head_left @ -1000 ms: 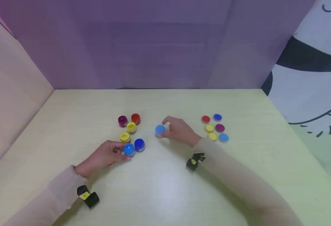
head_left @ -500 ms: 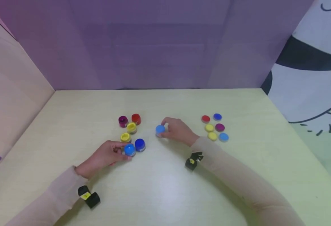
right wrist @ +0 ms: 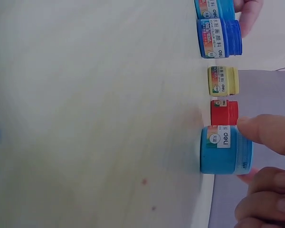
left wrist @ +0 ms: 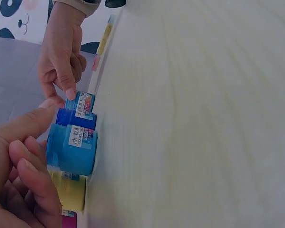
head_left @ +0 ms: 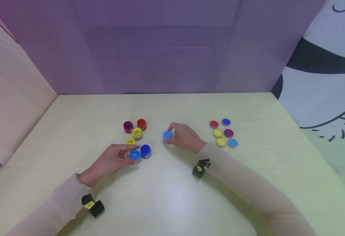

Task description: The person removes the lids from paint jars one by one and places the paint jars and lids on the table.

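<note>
In the head view, my right hand (head_left: 187,137) pinches a light blue paint jar (head_left: 167,135) by its lid between thumb and forefinger; the jar stands upright. My left hand (head_left: 111,159) is spread around an uncapped blue paint jar (head_left: 135,155), thumb at its near side and forefinger stretched past its far side. The left wrist view shows that blue jar (left wrist: 73,149) on the table with the forefinger raised off it. A dark blue jar (head_left: 145,151) stands just right of it. Behind are two yellow jars (head_left: 137,133), a red jar (head_left: 142,124) and a purple jar (head_left: 128,127).
Several loose lids lie flat in two columns to the right of my right hand, among them a red lid (head_left: 214,124), a purple lid (head_left: 228,132) and a light blue lid (head_left: 232,143). A purple panel (head_left: 166,59) rises along the table's back edge.
My left forefinger has straightened and spread away from the blue jar, now covering part of the nearer yellow jar. My right hand keeps its pinch on the light blue jar, almost unmoved.
</note>
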Demonstrator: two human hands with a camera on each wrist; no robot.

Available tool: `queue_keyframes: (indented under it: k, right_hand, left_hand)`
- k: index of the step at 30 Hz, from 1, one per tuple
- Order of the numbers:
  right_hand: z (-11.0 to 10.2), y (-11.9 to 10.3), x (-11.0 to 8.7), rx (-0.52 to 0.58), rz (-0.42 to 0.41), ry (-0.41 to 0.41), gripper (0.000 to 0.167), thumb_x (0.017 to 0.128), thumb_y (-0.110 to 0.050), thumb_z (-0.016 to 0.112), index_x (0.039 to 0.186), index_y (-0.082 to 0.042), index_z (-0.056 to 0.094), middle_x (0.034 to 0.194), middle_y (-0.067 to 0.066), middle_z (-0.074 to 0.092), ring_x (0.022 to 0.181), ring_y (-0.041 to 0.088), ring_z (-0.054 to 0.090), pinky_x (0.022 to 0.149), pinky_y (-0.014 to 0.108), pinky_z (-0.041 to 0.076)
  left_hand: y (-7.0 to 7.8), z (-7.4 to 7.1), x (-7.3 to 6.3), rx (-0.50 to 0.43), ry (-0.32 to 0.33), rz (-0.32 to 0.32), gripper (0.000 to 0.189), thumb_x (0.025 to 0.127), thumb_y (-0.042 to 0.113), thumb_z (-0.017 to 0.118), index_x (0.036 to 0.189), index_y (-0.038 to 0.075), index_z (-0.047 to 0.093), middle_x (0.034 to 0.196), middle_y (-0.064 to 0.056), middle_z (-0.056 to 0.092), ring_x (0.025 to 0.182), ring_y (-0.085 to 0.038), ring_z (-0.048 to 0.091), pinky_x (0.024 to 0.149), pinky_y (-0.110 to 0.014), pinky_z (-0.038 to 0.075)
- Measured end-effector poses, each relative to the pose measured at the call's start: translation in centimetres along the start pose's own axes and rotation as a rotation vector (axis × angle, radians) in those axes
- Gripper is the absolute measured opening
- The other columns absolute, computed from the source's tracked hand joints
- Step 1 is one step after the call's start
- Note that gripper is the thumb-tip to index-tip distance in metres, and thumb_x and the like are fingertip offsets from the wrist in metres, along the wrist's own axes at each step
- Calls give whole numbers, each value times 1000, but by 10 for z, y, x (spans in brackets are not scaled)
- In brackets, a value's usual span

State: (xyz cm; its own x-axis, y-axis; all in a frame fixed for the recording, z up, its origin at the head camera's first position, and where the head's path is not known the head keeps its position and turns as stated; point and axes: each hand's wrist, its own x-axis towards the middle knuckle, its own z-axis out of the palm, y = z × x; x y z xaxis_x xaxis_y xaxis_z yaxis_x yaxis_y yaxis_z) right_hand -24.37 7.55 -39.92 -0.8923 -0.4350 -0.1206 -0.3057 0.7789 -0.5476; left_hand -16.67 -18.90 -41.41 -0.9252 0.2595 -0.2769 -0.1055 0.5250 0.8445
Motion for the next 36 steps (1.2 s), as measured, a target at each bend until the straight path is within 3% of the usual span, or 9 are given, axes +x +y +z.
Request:
queue_keyframes:
  k: [7, 18, 22, 30, 36]
  right_hand:
    - [-3, 5, -9, -29, -8, 29, 39, 83, -34, 71, 109, -9, 57, 66, 0, 48, 62, 14, 44, 58, 25, 38]
    - [-8, 5, -50, -106, -6, -18, 41, 85, -35, 70, 113, -9, 55, 60, -1, 48, 56, 12, 45, 55, 24, 40]
    - [-8, 7, -63, -105, 5, -30, 40, 85, -35, 70, 112, -10, 55, 58, -2, 45, 53, 11, 44, 54, 23, 39]
    - [-11, 9, -83, -85, -22, -64, 35, 86, -33, 69, 112, -14, 55, 55, -5, 43, 49, 9, 39, 50, 22, 35]
    - [-10, 11, -91, -63, -91, -82, 32, 85, -32, 70, 108, -14, 56, 53, -7, 40, 48, 7, 37, 49, 20, 33]
  left_hand:
    - [15, 6, -2, 6, 22, 117, 45, 79, 24, 76, 122, 17, 63, 64, -2, 47, 46, -14, 37, 42, -23, 30]
    - [42, 40, 5, -58, -99, 192, 47, 80, 28, 75, 124, 16, 63, 60, -3, 44, 44, -15, 35, 43, -24, 32]
    - [51, 54, 9, -40, -113, 168, 46, 80, 26, 75, 124, 17, 62, 59, -2, 48, 44, -15, 36, 43, -24, 32]
    - [57, 80, 21, -65, -131, 27, 42, 81, 27, 75, 121, 25, 63, 56, -1, 46, 43, -16, 37, 46, -24, 33]
    - [54, 89, 26, -115, -226, 23, 44, 82, 27, 74, 124, 25, 61, 56, -1, 44, 44, -16, 38, 48, -23, 32]
